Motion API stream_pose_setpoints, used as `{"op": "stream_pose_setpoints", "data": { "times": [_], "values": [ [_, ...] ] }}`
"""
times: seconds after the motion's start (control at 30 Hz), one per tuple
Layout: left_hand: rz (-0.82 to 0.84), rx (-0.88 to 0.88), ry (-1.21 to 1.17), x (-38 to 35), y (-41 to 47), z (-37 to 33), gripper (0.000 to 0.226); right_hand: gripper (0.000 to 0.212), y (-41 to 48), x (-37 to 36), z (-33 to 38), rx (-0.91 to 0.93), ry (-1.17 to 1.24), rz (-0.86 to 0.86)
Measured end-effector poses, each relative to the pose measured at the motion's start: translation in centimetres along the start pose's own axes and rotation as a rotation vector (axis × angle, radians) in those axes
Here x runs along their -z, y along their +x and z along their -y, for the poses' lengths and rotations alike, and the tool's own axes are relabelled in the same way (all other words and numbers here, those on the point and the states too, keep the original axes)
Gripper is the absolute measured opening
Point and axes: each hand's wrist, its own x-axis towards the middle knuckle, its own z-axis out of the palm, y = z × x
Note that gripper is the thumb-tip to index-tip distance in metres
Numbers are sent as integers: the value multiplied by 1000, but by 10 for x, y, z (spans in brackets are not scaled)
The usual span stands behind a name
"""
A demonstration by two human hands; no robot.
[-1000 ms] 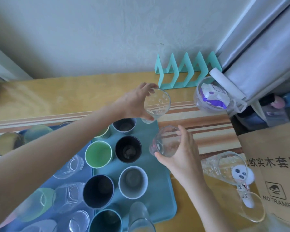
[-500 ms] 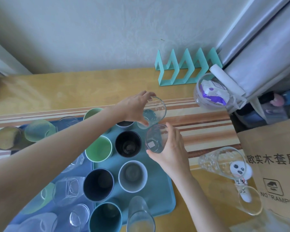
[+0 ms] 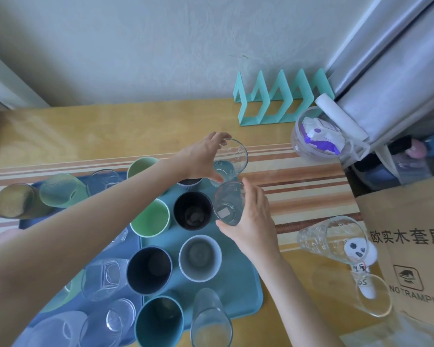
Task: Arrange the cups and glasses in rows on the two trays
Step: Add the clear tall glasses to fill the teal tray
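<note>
Most cups already stand in rows on the two trays [image 3: 246,291] — left hand [image 3: 201,159] and right hand [image 3: 251,221] each clamp a glass [image 3: 232,159] at the teal tray's far corner; two glasses [image 3: 333,239] lie on the desk [image 3: 110,126], unplaced

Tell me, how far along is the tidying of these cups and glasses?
Well along. The teal tray already holds opaque cups in two rows, and the blue tray carries glasses. The left hand and right hand each hold a clear glass at the teal tray's far end. Two glasses remain on the table.
</note>
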Motion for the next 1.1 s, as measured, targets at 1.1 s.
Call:
{"op": "stream_pose_setpoints", "data": {
  "times": [1.1],
  "values": [
    [40,-1,-141,-1,3,6,105,89,-11,-8,-14,-197,369,-59]
  ]
}}
